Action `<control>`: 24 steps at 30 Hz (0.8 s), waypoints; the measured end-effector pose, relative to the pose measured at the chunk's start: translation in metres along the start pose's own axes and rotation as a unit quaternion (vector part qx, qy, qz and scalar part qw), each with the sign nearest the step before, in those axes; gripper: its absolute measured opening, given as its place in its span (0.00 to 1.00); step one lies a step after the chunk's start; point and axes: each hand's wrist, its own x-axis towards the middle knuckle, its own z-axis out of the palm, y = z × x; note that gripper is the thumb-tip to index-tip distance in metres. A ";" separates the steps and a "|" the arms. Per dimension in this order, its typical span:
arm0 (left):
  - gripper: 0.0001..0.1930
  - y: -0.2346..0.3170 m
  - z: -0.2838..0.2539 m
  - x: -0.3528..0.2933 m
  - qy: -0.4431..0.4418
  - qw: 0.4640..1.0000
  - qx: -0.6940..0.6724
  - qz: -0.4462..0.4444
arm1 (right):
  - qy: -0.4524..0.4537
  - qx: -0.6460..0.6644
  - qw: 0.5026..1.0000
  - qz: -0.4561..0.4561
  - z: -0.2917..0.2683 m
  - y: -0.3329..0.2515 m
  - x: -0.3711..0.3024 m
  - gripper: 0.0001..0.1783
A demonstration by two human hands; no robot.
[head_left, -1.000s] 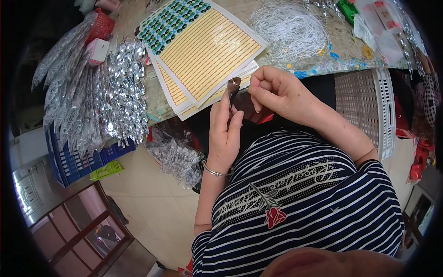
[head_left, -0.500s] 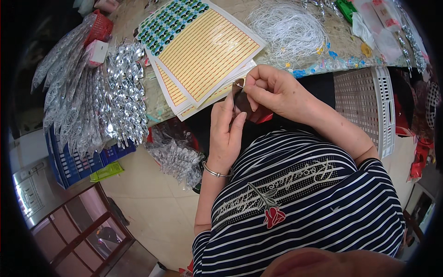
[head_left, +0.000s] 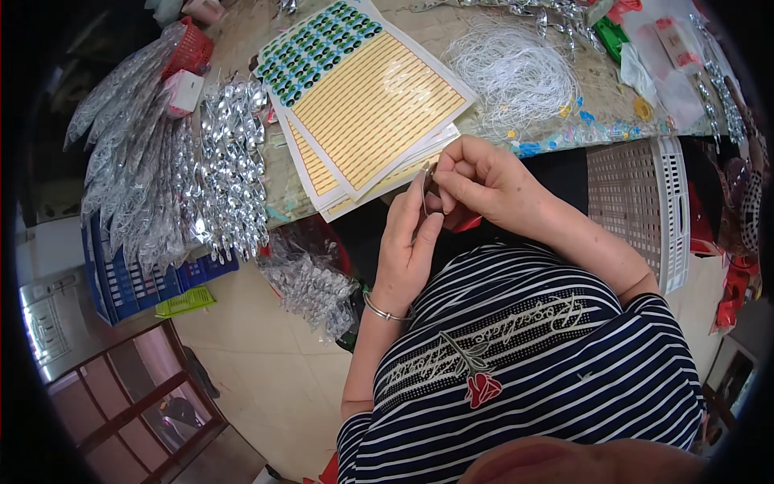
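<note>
"So, where are the hands?"

"Both are in front of the person's chest, close to the near edge of a bench (head_left: 285, 179). The left hand (head_left: 405, 246) grasps a thin, dark piece (head_left: 433, 203) between thumb and fingers."

"And the right?"

"The right hand (head_left: 481, 179) is just beside it, thumb and forefinger pinched together at the upper end of the dark piece. Anything between those fingertips is too small to make out."

"What lies on the bench?"

"Nearest the hands, overlapping printed sheets (head_left: 379, 105), yellow with red lines; the top one also carries rows of green and blue ovals. To their right is a loose tangle of white string (head_left: 512, 73). To their left are shiny silver strands (head_left: 232, 169), with a small pink-and-white box (head_left: 185, 93) and a red basket (head_left: 193, 50) near their upper end."

"Anything lower down?"

"A blue crate (head_left: 145, 286) at the left, a pale plastic crate (head_left: 627, 194) beyond the right forearm, and a metal bracelet (head_left: 385, 315) on the left wrist."
</note>
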 end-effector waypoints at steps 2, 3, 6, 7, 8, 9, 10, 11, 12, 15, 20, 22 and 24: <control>0.26 0.000 0.001 0.001 0.011 1.000 -0.005 0.011 | -0.001 0.001 1.000 -0.002 0.001 0.002 0.000 0.05; 0.25 0.000 0.001 0.001 0.022 0.999 -0.008 0.022 | -0.003 0.002 1.000 -0.005 0.001 0.003 0.000 0.05; 0.24 0.000 0.001 0.001 0.027 0.999 0.004 0.018 | -0.004 0.013 1.000 -0.020 0.000 0.003 0.000 0.05; 0.24 0.000 0.000 0.000 0.024 0.999 0.022 0.029 | -0.003 0.005 0.999 -0.038 0.000 0.002 -0.001 0.06; 0.24 0.000 0.000 0.000 0.024 0.999 0.020 0.028 | -0.003 0.005 0.999 -0.036 0.000 0.001 -0.001 0.06; 0.24 0.000 0.000 -0.001 0.020 0.998 0.045 0.045 | -0.001 0.008 1.000 -0.029 -0.001 0.000 -0.002 0.07; 0.24 -0.001 0.001 -0.001 0.016 0.996 0.070 0.062 | 0.001 0.011 1.000 -0.021 -0.001 -0.001 -0.002 0.08; 0.24 -0.002 0.001 -0.001 0.012 0.995 0.073 0.068 | 0.002 0.011 1.000 -0.019 -0.001 -0.001 -0.004 0.08; 0.24 -0.001 0.000 -0.002 0.011 0.995 0.072 0.066 | 0.000 0.021 1.000 0.002 0.000 -0.001 -0.005 0.08; 0.24 0.000 -0.001 -0.004 -0.012 0.995 0.083 0.045 | 0.004 -0.033 0.999 -0.019 -0.001 0.004 -0.007 0.09; 0.23 -0.002 0.001 -0.008 -0.040 0.992 0.116 0.023 | 0.038 -0.124 0.984 -0.119 -0.007 0.019 -0.001 0.07; 0.23 -0.002 -0.001 -0.010 -0.040 0.994 0.098 0.016 | 0.029 0.037 0.999 -0.006 -0.005 0.009 -0.002 0.06; 0.23 -0.002 -0.004 -0.011 -0.041 0.996 0.081 0.012 | 0.042 0.086 0.995 0.025 -0.004 0.007 -0.003 0.06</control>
